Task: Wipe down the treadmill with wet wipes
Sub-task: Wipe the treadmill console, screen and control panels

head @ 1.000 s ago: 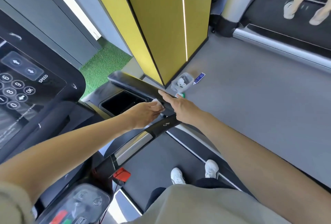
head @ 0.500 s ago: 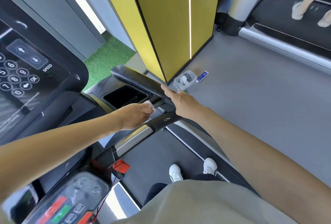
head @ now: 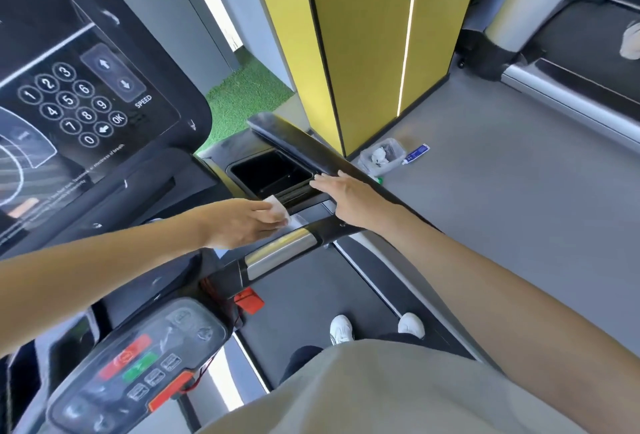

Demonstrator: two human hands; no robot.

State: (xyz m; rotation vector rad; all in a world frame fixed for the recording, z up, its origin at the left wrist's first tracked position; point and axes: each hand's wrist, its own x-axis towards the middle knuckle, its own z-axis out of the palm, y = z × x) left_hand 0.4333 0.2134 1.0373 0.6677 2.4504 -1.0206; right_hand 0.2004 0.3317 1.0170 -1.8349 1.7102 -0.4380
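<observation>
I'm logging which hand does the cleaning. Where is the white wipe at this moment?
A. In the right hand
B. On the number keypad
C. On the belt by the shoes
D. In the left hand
D: the left hand pinches the white wipe at its fingertips, while the right hand lies flat with straight fingers and holds nothing.

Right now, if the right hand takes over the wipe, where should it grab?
Pinch the white corner of the wipe poking past the left hand fingers. Come from the side of the right hand: only that edge shows; the rest is hidden under the hand.
</observation>
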